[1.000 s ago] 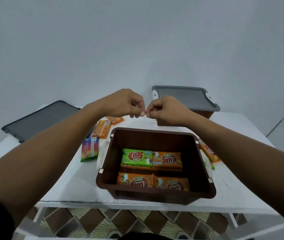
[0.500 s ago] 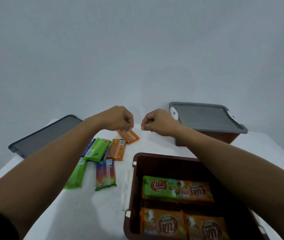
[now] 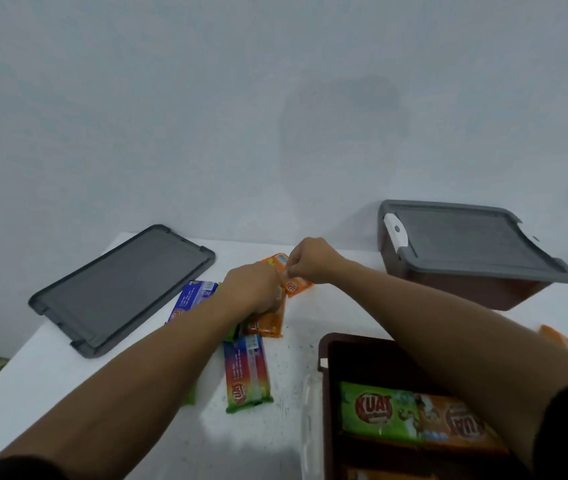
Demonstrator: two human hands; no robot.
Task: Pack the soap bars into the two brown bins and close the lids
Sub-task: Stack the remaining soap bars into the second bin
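Observation:
My left hand is down on the loose soap bars, its fingers curled over the top of a near orange soap bar. Just beyond it, my right hand pinches the edge of a far orange soap bar. A multicoloured bar and a blue bar lie beside my left arm. The open brown bin at the lower right holds a green bar and an orange bar, partly hidden by my right arm.
A second brown bin stands at the back right with its grey lid on. A loose grey lid lies flat at the left. Another orange bar shows past my right forearm. The wall rises right behind the white table.
Both hands have dropped from mid-air onto the orange bars behind the open bin. The view has shifted left and closer, pushing the open bin to the lower right corner.

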